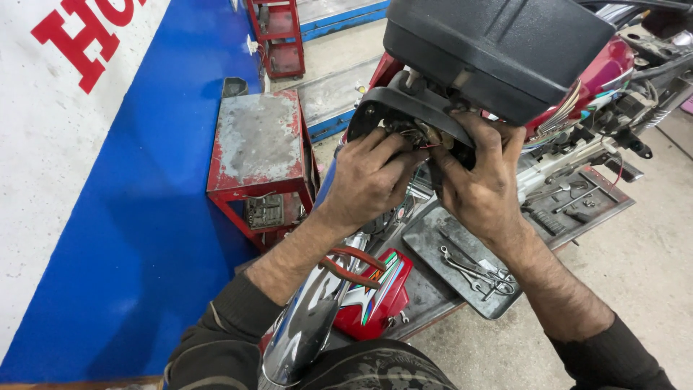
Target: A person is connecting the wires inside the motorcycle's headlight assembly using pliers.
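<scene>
Room to move was tight on the left side: a red metal stand (258, 148) with a worn grey top stood just beside the blue and white wall (130, 217), and its near corner sat close to the left forearm. Below the arms a chrome exhaust pipe (307, 325) ran toward the camera, with red-handled pliers (354, 266) resting on it and a red side cover (375, 292) lying just beside it. To the right, a dark tool tray (433, 249) holding spanners lay under the right wrist, and a second tray (577, 206) sat further out; beyond them the concrete floor (635, 289) gave open space.

The black rear lamp bracket (404, 108) of the motorcycle sat at the middle of the view, directly under the tilted black seat (498, 43), so the seat's edge closed off the space above both hands. The left hand (372, 177) was curled against the lower left of the bracket, fingers bent inward onto the bundle of wires (415, 137) inside it. The right hand (484, 180) gripped the bracket's right end, thumb and fingers wrapped over its rim, fingertips touching the same wiring. Both hands sat pressed close together, almost touching, with the red fuel tank (603, 68) well off to the right
</scene>
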